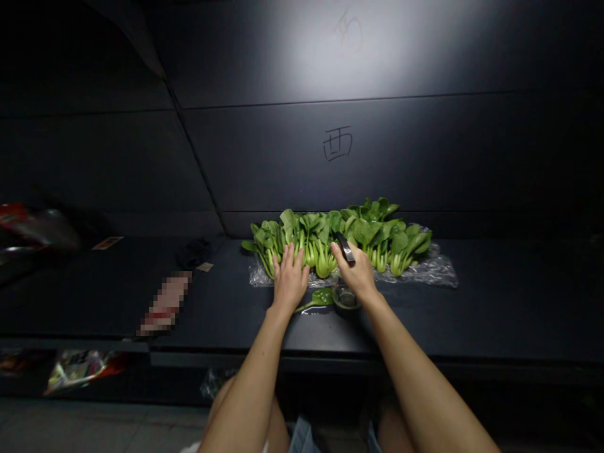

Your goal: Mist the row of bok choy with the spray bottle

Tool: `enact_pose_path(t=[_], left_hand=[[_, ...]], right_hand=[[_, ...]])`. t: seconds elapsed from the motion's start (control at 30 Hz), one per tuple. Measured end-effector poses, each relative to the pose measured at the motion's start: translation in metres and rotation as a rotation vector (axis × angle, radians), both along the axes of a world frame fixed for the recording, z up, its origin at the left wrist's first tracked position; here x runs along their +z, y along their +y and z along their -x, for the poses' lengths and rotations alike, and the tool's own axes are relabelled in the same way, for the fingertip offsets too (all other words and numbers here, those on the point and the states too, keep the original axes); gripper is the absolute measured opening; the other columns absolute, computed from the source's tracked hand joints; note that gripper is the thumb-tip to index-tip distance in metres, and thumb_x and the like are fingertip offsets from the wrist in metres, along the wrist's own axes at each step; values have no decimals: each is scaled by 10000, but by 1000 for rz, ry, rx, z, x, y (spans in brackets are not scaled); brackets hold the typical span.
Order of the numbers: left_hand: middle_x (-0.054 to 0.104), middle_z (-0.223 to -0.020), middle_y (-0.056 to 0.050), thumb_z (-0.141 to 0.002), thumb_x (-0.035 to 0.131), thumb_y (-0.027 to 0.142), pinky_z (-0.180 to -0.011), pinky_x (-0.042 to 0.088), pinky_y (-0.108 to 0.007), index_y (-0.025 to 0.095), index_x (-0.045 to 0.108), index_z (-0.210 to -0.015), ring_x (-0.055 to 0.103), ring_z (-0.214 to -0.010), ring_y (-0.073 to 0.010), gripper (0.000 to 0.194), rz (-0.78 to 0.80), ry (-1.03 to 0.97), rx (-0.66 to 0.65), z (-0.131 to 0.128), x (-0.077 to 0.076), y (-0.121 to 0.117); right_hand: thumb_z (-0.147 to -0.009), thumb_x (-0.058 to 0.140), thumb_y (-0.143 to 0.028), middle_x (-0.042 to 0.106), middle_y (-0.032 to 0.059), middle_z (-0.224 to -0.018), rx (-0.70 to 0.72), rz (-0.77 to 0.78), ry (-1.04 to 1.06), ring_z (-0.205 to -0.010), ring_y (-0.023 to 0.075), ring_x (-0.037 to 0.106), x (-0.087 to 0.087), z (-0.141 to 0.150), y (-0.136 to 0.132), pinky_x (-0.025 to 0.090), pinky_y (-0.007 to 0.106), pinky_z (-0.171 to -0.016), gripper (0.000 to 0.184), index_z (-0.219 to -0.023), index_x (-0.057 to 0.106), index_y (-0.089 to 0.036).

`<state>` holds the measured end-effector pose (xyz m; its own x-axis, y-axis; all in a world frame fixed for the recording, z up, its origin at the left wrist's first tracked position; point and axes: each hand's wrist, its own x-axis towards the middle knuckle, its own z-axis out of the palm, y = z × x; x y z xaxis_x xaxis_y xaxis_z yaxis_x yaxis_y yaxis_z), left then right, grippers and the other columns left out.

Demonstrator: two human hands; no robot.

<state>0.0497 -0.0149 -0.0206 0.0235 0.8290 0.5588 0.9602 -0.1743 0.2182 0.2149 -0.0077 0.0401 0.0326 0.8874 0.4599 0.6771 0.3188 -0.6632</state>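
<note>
A row of green bok choy lies on a clear plastic sheet on a black shelf. My left hand rests flat on the stalks at the left end of the row, fingers stretched out. My right hand is closed around a small dark tool, whose tip points at the stalks in the middle. A loose green leaf lies on the shelf between my hands. Under my right wrist sits a small round dark object.
A black wall with a chalked character rises behind the shelf. A dark bundle and a blurred packet lie on the shelf to the left. Coloured packets sit on a lower level at far left.
</note>
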Motion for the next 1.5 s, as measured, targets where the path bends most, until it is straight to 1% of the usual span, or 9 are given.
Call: enact_pose_path(t=[0.17,0.37,0.5,0.67,1.03,1.2,1.5], left_hand=[[353,-1510,-164,-919,422,285,-1140,191,-580,155,453,-1370,270,-1423,-290,470,-4,4,4,6,-2,0],[367,-1498,-181,-925,404,296,-1127,210,-596,155,454,-1369,277,-1418,-302,469,-10,-9,28,12,-4,0],[368,-1497,-180,-926,398,301,-1127,205,-600,165,454,-1370,278,-1418,-303,468,-15,-16,25,13,-5,1],[360,-1500,-187,-935,392,319,-1125,202,-603,138,452,-1369,270,-1420,-310,474,6,-16,30,16,-5,1],[371,-1498,-169,-935,393,319,-1132,208,-588,164,454,-1369,283,-1417,-295,465,-17,-13,40,16,-7,2],[354,-1506,-174,-934,399,316,-1134,207,-584,152,448,-1375,277,-1419,-300,473,-9,-13,41,17,-7,2],[354,-1506,-174,-931,406,309,-1136,200,-585,144,444,-1379,275,-1419,-304,478,2,-8,40,17,-7,1]], right_hand=[[-911,371,-536,661,56,-691,21,-2,-18,-655,190,603,0,3,-1,354,251,-594,436,-712,577,-208],[-909,375,-557,653,49,-674,27,-5,-42,-616,190,583,-1,5,0,343,255,-575,437,-739,588,-215],[-908,385,-548,658,47,-670,24,-11,-36,-609,188,585,-3,6,1,341,253,-566,431,-735,596,-215],[-916,380,-512,669,57,-689,40,-3,-19,-645,195,613,-3,9,0,358,254,-588,422,-718,594,-208],[-920,390,-522,685,58,-750,71,-7,-104,-713,209,636,-4,15,0,354,247,-587,402,-774,601,-212],[-918,382,-537,676,60,-726,67,-6,-111,-696,213,629,-5,18,-1,346,252,-577,424,-758,603,-212],[-917,384,-531,667,46,-719,85,3,-98,-661,199,611,-3,19,-2,333,248,-570,410,-763,592,-213]])
